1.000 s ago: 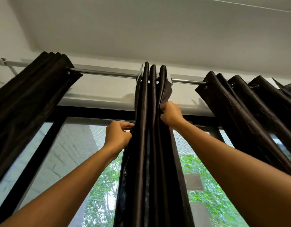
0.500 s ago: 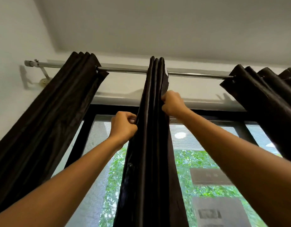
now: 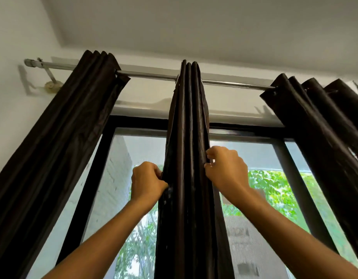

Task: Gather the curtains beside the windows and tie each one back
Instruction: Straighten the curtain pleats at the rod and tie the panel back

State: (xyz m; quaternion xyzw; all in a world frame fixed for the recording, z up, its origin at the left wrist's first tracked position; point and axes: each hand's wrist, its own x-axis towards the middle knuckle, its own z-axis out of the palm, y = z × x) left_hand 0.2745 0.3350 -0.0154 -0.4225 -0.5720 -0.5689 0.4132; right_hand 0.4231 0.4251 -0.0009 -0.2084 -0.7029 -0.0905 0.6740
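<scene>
Middle curtain (image 3: 189,158) on rod (image 3: 150,75) bunched tight; left hand (image 3: 146,183) grasps its left edge, right hand (image 3: 226,172) pinches right folds; no tie visible; tying apparently remains; right curtain (image 3: 315,125) looser.

Both hands, left hand (image 3: 147,183) and right hand (image 3: 226,171), grip the bunched middle curtain (image 3: 189,137) hanging from the rod (image 3: 150,75).

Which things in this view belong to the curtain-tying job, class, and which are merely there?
Belong to the job:
middle curtain, gathered into folds
left hand, gripping its left edge
right hand, pinching its right edge
left curtain
right curtain

Merely there:
curtain rod
window frame
rod bracket
trees outside
</scene>
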